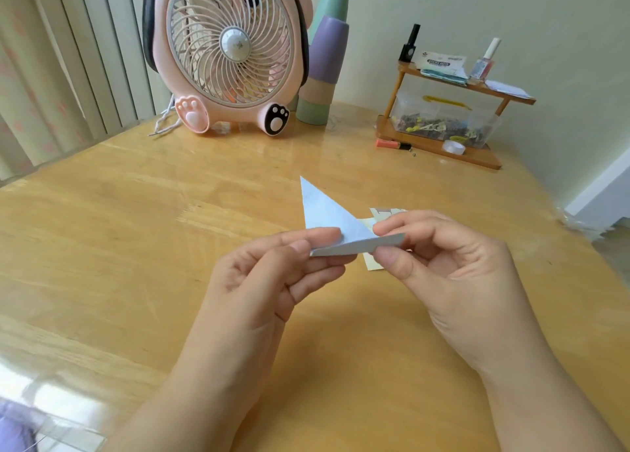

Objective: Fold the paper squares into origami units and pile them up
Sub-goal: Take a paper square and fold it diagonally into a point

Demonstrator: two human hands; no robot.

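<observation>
A pale blue paper piece (324,213), folded into a triangle, is held above the wooden table (136,247) with its sharp tip pointing up and away. My left hand (272,271) pinches its left lower corner between thumb and fingers. My right hand (453,264) pinches its right end, where the folded edge shows as a grey-blue strip. Behind my right hand, cream-coloured paper pieces (373,264) lie on the table, mostly hidden by the fingers.
A pink animal-shaped fan (231,49) stands at the back, beside stacked pastel cups (324,63). A small wooden shelf (443,145) at back right holds bottles, sticky notes, a clear box and tape. An orange marker (392,144) lies near it.
</observation>
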